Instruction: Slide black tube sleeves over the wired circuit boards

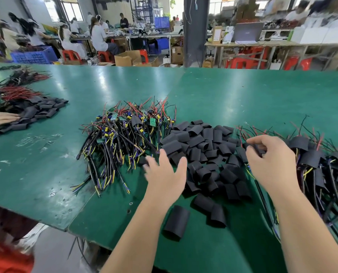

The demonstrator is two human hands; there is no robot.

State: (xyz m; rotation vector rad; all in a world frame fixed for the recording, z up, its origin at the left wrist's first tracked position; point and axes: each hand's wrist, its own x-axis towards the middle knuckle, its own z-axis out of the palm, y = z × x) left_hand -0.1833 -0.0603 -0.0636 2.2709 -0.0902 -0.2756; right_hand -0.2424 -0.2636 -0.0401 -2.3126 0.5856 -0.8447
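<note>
Many sleeved boards (319, 164) lie at the right. A heap of bare wired boards (125, 133) waits beside the loose black sleeves (203, 152). The left hand (165, 174) is spread wide; the right hand (270, 160) pinches one sleeve (257, 150).

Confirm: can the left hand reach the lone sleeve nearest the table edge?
Likely yes: the lone sleeve lies uncovered on the table, just short of the open, empty left hand.

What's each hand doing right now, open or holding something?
Left hand: open, fingers spread over the sleeve pile.
Right hand: pinches a black sleeve.
</note>
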